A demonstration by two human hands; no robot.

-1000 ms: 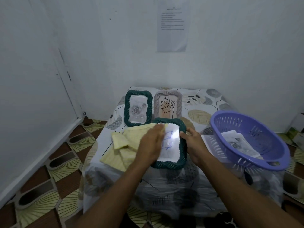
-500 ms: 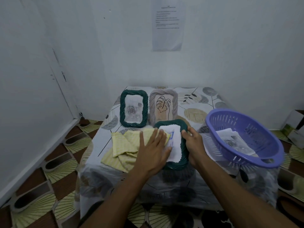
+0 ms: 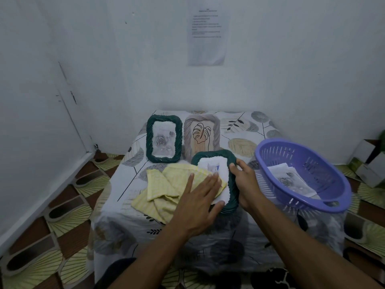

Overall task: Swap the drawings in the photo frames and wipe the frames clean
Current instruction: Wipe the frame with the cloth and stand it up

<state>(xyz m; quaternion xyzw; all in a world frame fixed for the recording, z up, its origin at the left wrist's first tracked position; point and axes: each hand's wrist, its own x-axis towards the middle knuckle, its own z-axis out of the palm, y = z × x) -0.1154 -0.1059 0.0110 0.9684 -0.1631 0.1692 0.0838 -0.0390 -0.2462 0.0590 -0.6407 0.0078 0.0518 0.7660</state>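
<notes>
A dark green rope-edged photo frame (image 3: 214, 154) lies flat near the table's front, holding a white drawing (image 3: 213, 166) with a blue mark. My left hand (image 3: 198, 202) lies flat with straight fingers on a yellow checked cloth (image 3: 166, 184), pressing it onto the frame's left part. My right hand (image 3: 245, 180) grips the frame's right edge. Behind stand a second green frame (image 3: 163, 138) with a grey rose drawing and a beige frame (image 3: 201, 134) with a leaf line drawing.
A purple plastic basket (image 3: 302, 174) with loose drawings inside sits at the table's right edge, close to my right forearm. The small table (image 3: 239, 130) has a leaf-print cover and stands against a white wall. Patterned floor tiles lie to the left.
My left hand slid with the cloth down and toward me across the frame's glass. The right hand kept its hold on the frame's right edge.
</notes>
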